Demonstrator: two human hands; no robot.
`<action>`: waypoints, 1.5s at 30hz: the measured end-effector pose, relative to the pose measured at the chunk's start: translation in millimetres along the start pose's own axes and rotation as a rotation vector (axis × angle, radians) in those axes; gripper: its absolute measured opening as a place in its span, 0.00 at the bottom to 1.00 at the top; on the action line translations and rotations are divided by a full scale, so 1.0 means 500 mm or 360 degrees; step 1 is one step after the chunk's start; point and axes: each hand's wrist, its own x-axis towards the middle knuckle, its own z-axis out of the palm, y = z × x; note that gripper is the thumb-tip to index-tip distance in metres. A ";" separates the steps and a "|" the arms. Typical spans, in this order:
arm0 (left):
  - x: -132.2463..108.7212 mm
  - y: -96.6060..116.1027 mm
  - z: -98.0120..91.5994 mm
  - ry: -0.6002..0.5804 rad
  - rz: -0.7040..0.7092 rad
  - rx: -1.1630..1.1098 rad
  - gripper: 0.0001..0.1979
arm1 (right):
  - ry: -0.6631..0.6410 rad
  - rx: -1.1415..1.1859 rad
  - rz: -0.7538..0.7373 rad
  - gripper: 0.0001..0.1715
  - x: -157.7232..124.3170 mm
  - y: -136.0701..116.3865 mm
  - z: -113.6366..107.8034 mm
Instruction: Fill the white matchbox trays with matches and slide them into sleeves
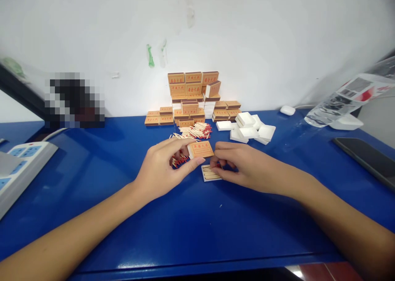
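My left hand (168, 161) pinches an orange matchbox cover (201, 149) with red lettering, its pale end turned towards the palm. The cover is held just above the table. Close on its right, my right hand (236, 161) has its fingers curled over the right part of a white matchbox tray (207, 179). Matches (210, 172) lie side by side in that tray; the fingers hide most of their red heads. Behind my left hand is a pile of loose matches (197, 129), partly covered by the hand.
Stacked matchboxes (193, 87) stand against the wall on the blue table (173, 227). White empty trays (247, 128) are heaped at the right. Further right are a plastic bottle (333, 102), a white earbud case (287, 110) and a phone (367, 157). A power strip (23, 170) is at the left.
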 end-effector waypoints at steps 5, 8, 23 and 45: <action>0.000 -0.001 -0.002 -0.0011 -0.0045 -0.0009 0.18 | -0.0006 0.0015 -0.0001 0.12 -0.006 0.002 -0.016; 0.002 -0.003 -0.004 -0.0020 -0.0113 -0.0066 0.19 | -0.0070 -0.0013 0.0063 0.21 -0.015 0.008 -0.028; 0.009 -0.025 -0.003 -0.0138 -0.0435 -0.0439 0.23 | 0.0226 0.0399 0.0184 0.24 -0.016 0.056 -0.085; 0.016 -0.034 -0.009 -0.0204 -0.0541 -0.0798 0.23 | 0.0529 0.0576 0.0270 0.24 -0.008 0.033 -0.068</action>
